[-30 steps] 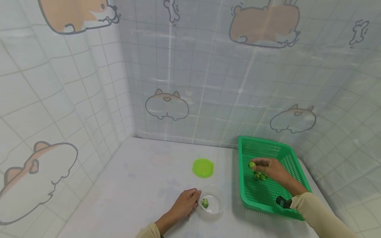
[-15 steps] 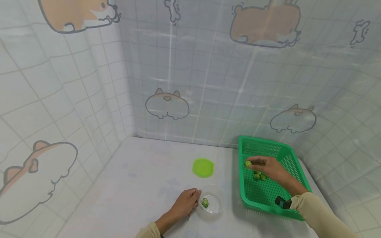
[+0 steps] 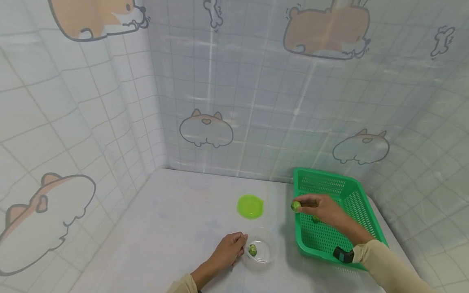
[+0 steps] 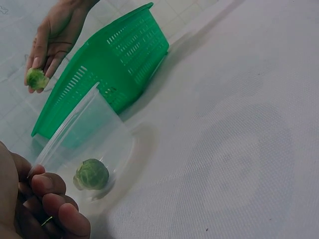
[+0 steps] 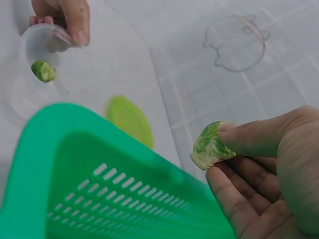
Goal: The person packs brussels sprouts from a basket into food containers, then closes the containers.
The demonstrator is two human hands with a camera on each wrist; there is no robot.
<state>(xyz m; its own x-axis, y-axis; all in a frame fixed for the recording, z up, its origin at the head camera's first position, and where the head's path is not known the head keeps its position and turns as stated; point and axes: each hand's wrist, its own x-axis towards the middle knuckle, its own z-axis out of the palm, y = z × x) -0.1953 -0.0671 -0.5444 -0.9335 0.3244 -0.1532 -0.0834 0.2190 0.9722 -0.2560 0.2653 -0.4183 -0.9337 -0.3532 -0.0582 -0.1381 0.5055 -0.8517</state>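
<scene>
Your right hand [image 3: 322, 208] has a Brussels sprout [image 5: 212, 147] pinched between thumb and fingertips, raised, lined up with the left rim of the green basket [image 3: 298, 234] in the head view. Your left hand [image 3: 229, 249] grips the rim of the clear container [image 3: 269, 249], thumb and fingers curled on it; container is upright on the white tabletop [image 3: 183, 215]. One sprout [image 4: 92, 174] sits inside on the bottom, toward your left-hand side. At least one more sprout [image 3: 315, 219] is in the basket, partly hidden under your right hand. Lime-green lid [image 3: 250, 206] lies flat just beyond the container, apart from it. Dark wrist device [image 3: 343, 255] on your right wrist.
</scene>
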